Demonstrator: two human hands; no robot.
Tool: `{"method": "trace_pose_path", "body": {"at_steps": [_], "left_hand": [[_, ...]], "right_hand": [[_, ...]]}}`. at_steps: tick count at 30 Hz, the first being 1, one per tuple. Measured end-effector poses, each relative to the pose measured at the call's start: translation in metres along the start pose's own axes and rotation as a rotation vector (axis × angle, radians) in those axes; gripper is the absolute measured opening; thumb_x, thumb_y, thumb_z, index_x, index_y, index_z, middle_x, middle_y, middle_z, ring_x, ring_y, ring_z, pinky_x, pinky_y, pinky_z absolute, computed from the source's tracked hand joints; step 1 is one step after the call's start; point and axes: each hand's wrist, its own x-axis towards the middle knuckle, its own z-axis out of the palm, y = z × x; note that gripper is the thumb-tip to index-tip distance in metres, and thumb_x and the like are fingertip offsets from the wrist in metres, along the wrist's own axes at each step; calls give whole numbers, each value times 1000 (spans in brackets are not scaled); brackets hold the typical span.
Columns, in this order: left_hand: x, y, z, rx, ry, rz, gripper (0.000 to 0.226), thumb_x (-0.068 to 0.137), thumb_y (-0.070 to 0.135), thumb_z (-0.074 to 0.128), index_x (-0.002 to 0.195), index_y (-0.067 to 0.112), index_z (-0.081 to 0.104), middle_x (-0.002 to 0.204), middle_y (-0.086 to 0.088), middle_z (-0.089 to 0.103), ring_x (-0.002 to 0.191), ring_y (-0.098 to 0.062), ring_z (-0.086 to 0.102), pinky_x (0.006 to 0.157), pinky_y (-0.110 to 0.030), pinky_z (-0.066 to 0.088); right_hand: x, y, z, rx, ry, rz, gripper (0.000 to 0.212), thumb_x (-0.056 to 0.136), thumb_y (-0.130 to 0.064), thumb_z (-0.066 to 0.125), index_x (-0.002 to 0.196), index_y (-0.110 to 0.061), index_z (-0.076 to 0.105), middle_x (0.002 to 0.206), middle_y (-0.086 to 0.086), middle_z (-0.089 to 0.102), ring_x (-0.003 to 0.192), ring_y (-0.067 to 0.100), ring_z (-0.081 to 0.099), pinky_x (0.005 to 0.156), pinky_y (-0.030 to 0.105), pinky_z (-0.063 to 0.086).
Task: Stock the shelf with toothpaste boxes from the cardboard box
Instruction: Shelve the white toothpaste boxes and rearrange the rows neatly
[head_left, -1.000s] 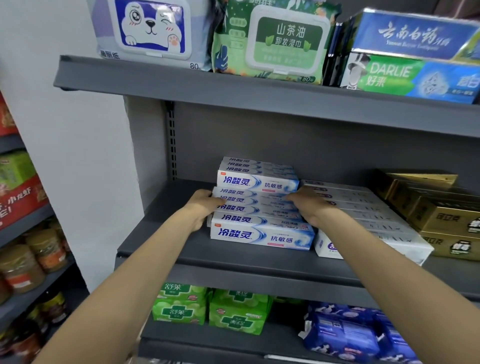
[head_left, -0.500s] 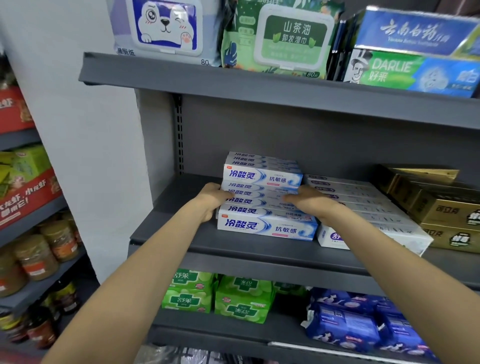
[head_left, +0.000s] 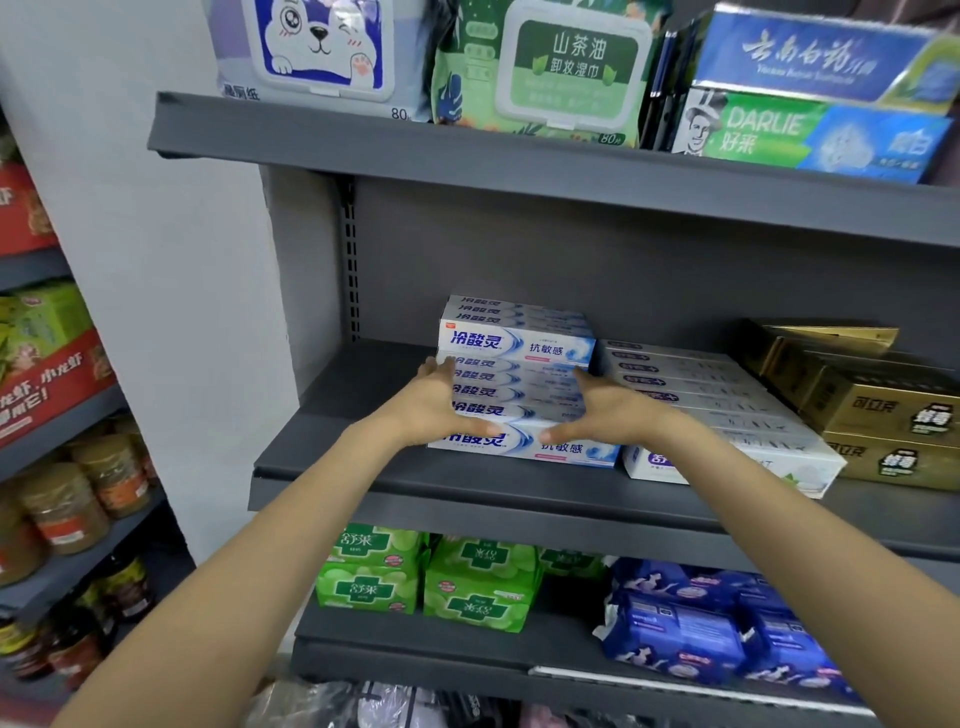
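Observation:
A stack of blue-and-white toothpaste boxes (head_left: 519, 345) lies on the grey middle shelf (head_left: 467, 488), a shorter upper layer set back on a longer lower layer. My left hand (head_left: 436, 408) presses flat against the left side of the lower layer. My right hand (head_left: 610, 410) presses against its right side. Both thumbs reach inward across the top front edge of the front box (head_left: 576, 449). The fingers look straight along the box ends. The cardboard box is not in view.
White toothpaste boxes (head_left: 727, 415) touch the stack on the right, with gold boxes (head_left: 883, 415) beyond them. The upper shelf (head_left: 519, 171) carries wipes packs (head_left: 561, 73) and Darlie boxes (head_left: 810, 135). Green packs (head_left: 467, 587) and blue packs (head_left: 701, 623) sit below. Jars (head_left: 67, 499) stand on the left shelving.
Both hands have slid forward along the sides of the stack toward its front, and the thumbs now lie over the front box. The view has shifted left.

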Motion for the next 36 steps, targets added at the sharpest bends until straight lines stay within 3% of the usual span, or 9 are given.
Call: {"method": "trace_pose_path", "body": {"at_steps": [2, 4, 12, 18, 21, 24, 26, 31, 36], "left_hand": [[-2, -3, 2, 3, 34, -11, 84, 69, 42, 80, 138, 21, 36, 135, -5, 42, 131, -20, 33, 109, -36, 33], [-3, -6, 3, -69, 55, -32, 82, 68, 35, 82, 136, 19, 40, 131, -4, 47, 124, -18, 44, 107, -34, 37], [-13, -2, -2, -351, 30, -64, 55, 74, 6, 78, 118, 19, 49, 108, 9, 59, 101, -8, 56, 91, -21, 41], [-8, -6, -4, -364, 7, -88, 59, 73, 9, 79, 125, 11, 52, 120, -1, 63, 113, -17, 60, 98, -27, 45], [-9, -5, -8, -202, -4, -103, 64, 76, 19, 78, 132, 11, 47, 132, -4, 54, 125, -21, 50, 101, -26, 38], [-11, 6, -11, 309, 26, -8, 77, 83, 35, 70, 146, 15, 31, 156, -12, 17, 145, -26, 17, 112, -34, 26], [-12, 17, -10, 515, 12, 76, 75, 86, 36, 65, 149, 28, 26, 160, -4, 6, 147, -22, 10, 113, -42, 29], [-10, 30, -9, 627, -78, 60, 60, 87, 35, 60, 143, 32, 38, 146, 4, 41, 131, -21, 39, 98, -35, 41], [-10, 63, 9, 483, 158, 132, 42, 87, 40, 52, 127, 27, 55, 132, 2, 54, 119, -19, 49, 89, -29, 40]], "right_hand": [[-3, 1, 5, -129, 85, 28, 112, 75, -53, 70, 150, -6, 1, 156, 15, 18, 144, 29, 17, 116, 41, 24], [-7, -1, 12, -126, 137, 28, 110, 76, -49, 71, 150, -6, 2, 154, 20, 17, 144, 31, 14, 116, 41, 23], [-2, 3, 13, 7, 184, 39, 93, 76, -41, 74, 146, -5, 25, 148, 10, 37, 133, 24, 38, 103, 27, 35], [0, 2, 15, 20, 210, 75, 81, 76, -40, 74, 138, -4, 36, 139, 11, 44, 126, 25, 44, 96, 27, 39], [-2, 3, 15, 23, 214, 81, 79, 75, -41, 75, 136, -5, 39, 137, 11, 46, 124, 25, 46, 95, 28, 40], [-3, 4, 14, 6, 204, 77, 78, 76, -44, 73, 135, -5, 40, 135, 10, 47, 121, 24, 47, 93, 28, 40], [-3, 3, 14, -27, 192, 75, 75, 78, -46, 71, 133, -4, 42, 132, 11, 48, 118, 24, 47, 90, 27, 41], [-6, -1, 14, -82, 185, 55, 71, 79, -48, 69, 130, -5, 45, 130, 12, 49, 117, 25, 47, 92, 29, 41], [-31, 10, -3, 4, 313, -98, 49, 90, -37, 60, 132, -14, 52, 137, 4, 51, 125, 20, 47, 90, 20, 34]]}}
